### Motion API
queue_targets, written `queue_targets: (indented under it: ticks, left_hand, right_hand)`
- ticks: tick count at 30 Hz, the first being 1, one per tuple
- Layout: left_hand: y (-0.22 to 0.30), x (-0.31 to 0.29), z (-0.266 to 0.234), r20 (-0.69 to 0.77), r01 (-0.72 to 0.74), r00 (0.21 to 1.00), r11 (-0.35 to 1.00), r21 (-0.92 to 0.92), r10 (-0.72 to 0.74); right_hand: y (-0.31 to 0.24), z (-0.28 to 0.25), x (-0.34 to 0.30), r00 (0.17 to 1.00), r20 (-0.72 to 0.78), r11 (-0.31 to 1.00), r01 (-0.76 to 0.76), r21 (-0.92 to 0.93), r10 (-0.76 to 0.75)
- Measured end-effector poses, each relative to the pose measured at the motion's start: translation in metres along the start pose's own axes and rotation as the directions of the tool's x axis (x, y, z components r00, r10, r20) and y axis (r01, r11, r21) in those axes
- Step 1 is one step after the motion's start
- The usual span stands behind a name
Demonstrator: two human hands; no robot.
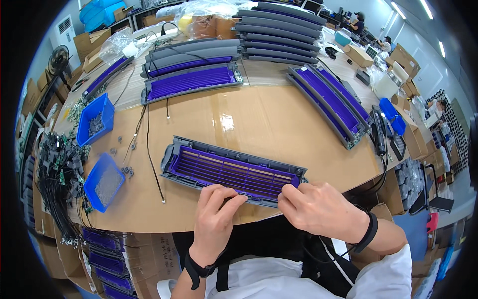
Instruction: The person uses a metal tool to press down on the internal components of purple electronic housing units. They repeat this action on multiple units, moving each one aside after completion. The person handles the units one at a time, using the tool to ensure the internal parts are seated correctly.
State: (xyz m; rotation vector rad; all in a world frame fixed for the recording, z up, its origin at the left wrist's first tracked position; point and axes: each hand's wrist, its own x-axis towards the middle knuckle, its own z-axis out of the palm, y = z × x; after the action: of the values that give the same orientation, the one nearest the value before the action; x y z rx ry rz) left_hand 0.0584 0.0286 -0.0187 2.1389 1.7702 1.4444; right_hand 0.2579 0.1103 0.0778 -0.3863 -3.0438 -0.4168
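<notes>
A long grey plastic frame [234, 171] with a purple slatted grille is being worked on at the near edge of a cardboard-covered table [249, 119], lying slightly askew with its right end nearer the person. The left hand [215, 219] is being pressed against the frame's near rail, its fingers curled and closed down on the grey edge near the middle, the thumb tucked beneath; whether anything small is being pinched between them cannot be told. The right hand [318, 207] is being held at the frame's right end, fingers bent and drawn together on the rail beside the purple slats. Both wrists are being circled by black straps. The two hands are being kept apart, each clamped on the same near rail. A thin black cable [152, 159] is being left trailing across the table just left of the frame. Two blue plastic bins [102, 182], rectangular and holding small grey parts, are being kept farther left. More frames [191, 79] of the same ribbed purple-and-grey make are being laid out at the far side, and curved grey covers [279, 30], smooth and matt, are being stacked behind them.
</notes>
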Motion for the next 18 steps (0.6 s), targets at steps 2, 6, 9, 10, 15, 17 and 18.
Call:
queue_targets:
  ticks: [2,6,9,10,15,17,18]
  left_hand:
    - [-0.001,0.000,0.001,-0.001,-0.001,1.000,1.000,0.002,0.001]
    - [0.000,0.000,-0.001,-0.005,-0.004,1.000,1.000,-0.002,0.004]
    - [-0.002,-0.001,0.000,-0.009,-0.013,1.000,1.000,-0.009,0.012]
    - [-0.001,0.000,0.000,-0.010,-0.020,1.000,1.000,-0.004,0.020]
    - [0.000,0.000,0.002,-0.017,0.002,1.000,1.000,0.012,-0.002]
    - [-0.001,-0.001,0.002,-0.006,0.003,1.000,1.000,0.017,-0.003]
    - [-0.001,0.000,0.002,-0.003,-0.009,1.000,1.000,0.015,0.009]
  right_hand:
    - [0.000,0.000,0.000,0.999,-0.037,0.999,-0.008,-0.032,0.007]
    - [0.003,0.008,0.000,0.997,-0.077,0.999,-0.034,-0.033,0.031]
    - [0.008,0.007,-0.004,0.997,-0.053,0.985,-0.051,0.167,0.061]
    - [0.009,0.007,-0.005,0.997,-0.039,0.965,-0.059,0.254,0.071]
    - [0.009,0.018,-0.010,0.994,0.009,0.912,-0.102,0.398,0.107]
    - [0.009,0.020,-0.010,0.993,0.007,0.913,-0.112,0.393,0.118]
    - [0.009,0.021,-0.009,0.993,0.000,0.918,-0.112,0.380,0.121]
